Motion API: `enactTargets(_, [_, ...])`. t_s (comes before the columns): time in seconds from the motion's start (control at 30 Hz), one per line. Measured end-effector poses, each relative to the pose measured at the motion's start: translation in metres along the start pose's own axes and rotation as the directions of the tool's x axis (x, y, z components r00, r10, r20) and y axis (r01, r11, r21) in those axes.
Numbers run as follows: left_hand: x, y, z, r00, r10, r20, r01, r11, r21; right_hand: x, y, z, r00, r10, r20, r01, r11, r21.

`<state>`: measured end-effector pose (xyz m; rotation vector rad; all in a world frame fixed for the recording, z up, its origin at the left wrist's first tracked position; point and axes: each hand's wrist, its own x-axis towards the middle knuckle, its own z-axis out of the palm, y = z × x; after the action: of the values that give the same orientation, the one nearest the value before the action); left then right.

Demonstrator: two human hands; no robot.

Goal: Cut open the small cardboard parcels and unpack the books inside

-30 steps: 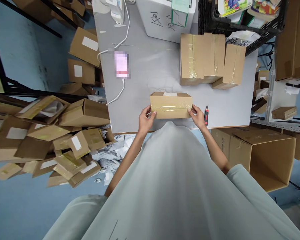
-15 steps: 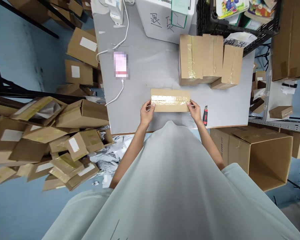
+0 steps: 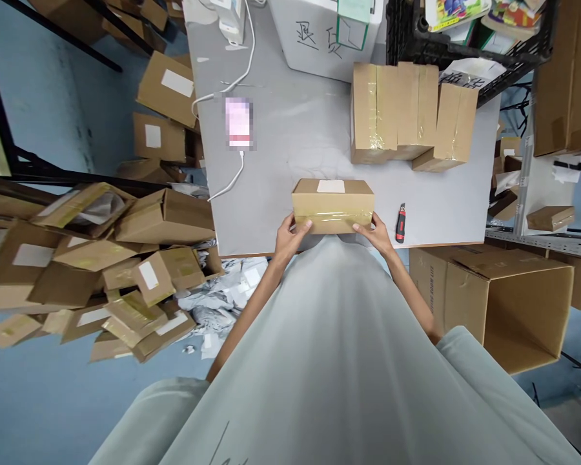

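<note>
A taped cardboard box [image 3: 333,201] is held at the table's front edge, its white label facing up and the taped side turned toward me. My left hand [image 3: 291,236] grips its lower left corner, thumb on the near face. At the lower right corner my right hand [image 3: 374,234] grips it the same way. The fingers under the box are hidden. Just right of my right hand lies a red and black box cutter [image 3: 401,223]. Three taped cardboard boxes [image 3: 375,116] stand together farther back on the grey table [image 3: 281,129].
A white bin [image 3: 314,45] and a black crate [image 3: 401,39] with colourful books stand at the back. A phone-like device [image 3: 239,123] with a white cable lies on the left. Discarded cartons [image 3: 164,216] are heaped at left; a large open carton [image 3: 523,303] sits lower right.
The box was tipped to show its taped face, then tilted back so the label shows, and drawn closer to me. Both thumbs now sit farther inward on the near face.
</note>
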<state>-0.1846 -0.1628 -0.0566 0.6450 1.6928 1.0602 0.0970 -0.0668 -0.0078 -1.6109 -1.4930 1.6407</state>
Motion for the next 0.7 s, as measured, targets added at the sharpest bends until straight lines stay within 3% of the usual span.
enactTargets(0.17, [-0.008, 0.02, -0.009, 0.995, 0.091, 0.041, -0.094, 0.992, 0.082, -0.007, -0.018, -0.01, 0.996, -0.034, 0.077, 0.039, 0.997, -0.066])
enactTargets(0.27, [-0.003, 0.029, -0.015, 0.99, 0.142, 0.017, -0.143, 0.976, 0.167, -0.006, -0.026, -0.015, 0.998, -0.046, 0.052, 0.053, 0.989, -0.135])
enactTargets(0.43, [0.006, 0.035, -0.024, 0.982, 0.164, -0.089, -0.136, 0.955, 0.264, -0.004, -0.033, -0.02, 0.998, -0.047, -0.037, 0.031, 0.934, -0.357])
enactTargets(0.57, [0.014, 0.034, -0.023, 0.973, 0.195, -0.123, -0.156, 0.95, 0.272, 0.003, -0.03, -0.018, 0.997, -0.056, -0.054, 0.027, 0.901, -0.433])
enactTargets(0.7, [0.025, 0.022, -0.016, 0.982, 0.117, -0.15, -0.067, 0.949, 0.307, 0.014, -0.017, -0.014, 0.997, -0.036, -0.072, -0.003, 0.878, -0.478])
